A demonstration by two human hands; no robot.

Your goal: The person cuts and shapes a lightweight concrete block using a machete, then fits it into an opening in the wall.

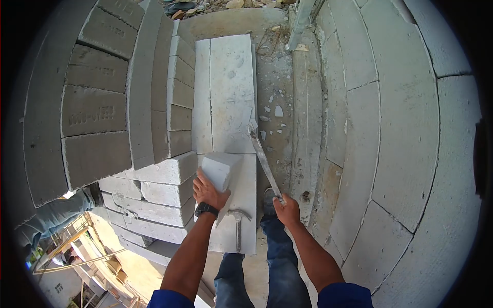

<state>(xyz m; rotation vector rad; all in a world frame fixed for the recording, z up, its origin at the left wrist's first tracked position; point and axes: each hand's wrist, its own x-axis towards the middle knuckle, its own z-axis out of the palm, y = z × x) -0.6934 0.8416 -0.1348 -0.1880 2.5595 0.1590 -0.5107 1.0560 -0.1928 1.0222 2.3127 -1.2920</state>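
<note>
My left hand (209, 194), with a dark watch on the wrist, grips the near end of a short pale concrete block piece (217, 172). That piece rests on large light blocks (232, 92) laid flat in front of me. In my right hand (287, 209) is a long, narrow, dusty metal bar (265, 163); its far end lies by the right edge of the blocks. Whether it is a blade seen edge-on I cannot tell. Close to my left wrist, a claw hammer (238, 229) lies on the near block, its handle towards me.
Stacked blocks (162, 192) stand at my left beside a taller block wall (97, 110). Another block wall (393, 128) rises on the right. White chips (279, 111) litter the floor strip between. A person's trouser leg (56, 214) shows at lower left, beyond the stack.
</note>
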